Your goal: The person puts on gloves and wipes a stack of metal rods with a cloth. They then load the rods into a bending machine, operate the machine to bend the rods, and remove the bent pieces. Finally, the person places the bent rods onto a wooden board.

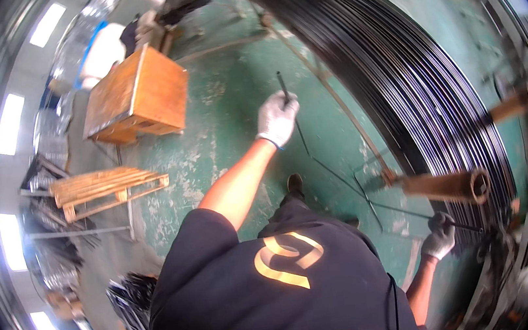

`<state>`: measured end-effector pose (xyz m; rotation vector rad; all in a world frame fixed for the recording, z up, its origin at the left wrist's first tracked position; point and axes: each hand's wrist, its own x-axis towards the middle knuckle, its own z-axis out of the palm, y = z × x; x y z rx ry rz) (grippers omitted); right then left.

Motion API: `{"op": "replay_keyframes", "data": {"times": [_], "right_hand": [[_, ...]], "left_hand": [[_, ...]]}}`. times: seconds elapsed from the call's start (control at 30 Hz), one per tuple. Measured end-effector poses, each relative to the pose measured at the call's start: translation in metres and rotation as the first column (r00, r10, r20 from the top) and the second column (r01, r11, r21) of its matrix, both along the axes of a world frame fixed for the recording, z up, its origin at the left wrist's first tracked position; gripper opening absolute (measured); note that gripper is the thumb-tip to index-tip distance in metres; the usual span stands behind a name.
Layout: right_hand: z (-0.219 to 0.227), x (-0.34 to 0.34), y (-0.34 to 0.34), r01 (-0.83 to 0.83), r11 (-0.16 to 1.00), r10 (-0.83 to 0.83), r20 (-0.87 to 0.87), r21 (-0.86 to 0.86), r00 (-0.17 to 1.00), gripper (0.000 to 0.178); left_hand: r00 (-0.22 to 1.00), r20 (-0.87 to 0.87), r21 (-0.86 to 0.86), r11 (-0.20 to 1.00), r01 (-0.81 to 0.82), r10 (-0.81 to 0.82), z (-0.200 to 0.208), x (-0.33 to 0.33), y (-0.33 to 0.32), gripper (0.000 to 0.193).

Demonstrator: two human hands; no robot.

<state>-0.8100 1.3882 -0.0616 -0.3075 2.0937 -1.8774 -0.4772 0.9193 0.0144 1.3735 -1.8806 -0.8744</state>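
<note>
My left hand, in a white glove, is closed around a thin black rod whose end sticks up above the fist. At the right, my right hand, in a white glove with darkened fingers, grips a long black rod. This rod slants from below my left hand to past my right hand, and a short black crosspiece meets it midway. The pieces look like one bent frame, but I cannot tell whether they join. Close to my right hand lies a large bundle of long black rods.
Brown round posts jut out beside the bundle. To the left are an orange-brown wooden box and a wooden pallet on a metal stand. Black wrapped material lies at lower left. The green floor is worn.
</note>
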Motion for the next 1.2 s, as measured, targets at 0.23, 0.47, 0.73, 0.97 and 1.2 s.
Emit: {"op": "replay_keyframes", "data": {"times": [0.23,0.47,0.73,0.97,1.2], "right_hand": [[0.057,0.047,-0.191,-0.166,0.982,0.182,-0.222,0.086,0.958,0.024],[0.176,0.107,-0.445,-0.169,0.964,0.258,-0.570,0.204,0.780,0.027],[0.174,0.118,-0.781,-0.635,0.769,0.414,-0.697,-0.077,0.586,0.031],[-0.059,0.281,-0.924,-0.808,0.391,0.917,-0.119,0.440,0.379,0.025],[-0.089,0.429,-1.118,-0.909,0.407,0.908,-0.069,-0.089,0.414,0.009]], "left_hand": [[0.956,0.229,0.151,0.964,-0.220,0.182,-0.064,0.195,-0.075,0.026],[0.884,0.112,-0.016,0.891,-0.454,0.453,-0.043,0.330,-0.180,0.033],[0.696,-0.386,-0.073,0.732,-0.677,0.605,0.097,0.391,-0.322,0.026],[0.583,-0.463,-0.223,0.549,-0.805,0.668,0.191,0.505,-0.423,0.024],[0.436,-0.365,-0.309,0.335,-0.890,0.822,0.243,0.591,-0.504,0.025]]}}
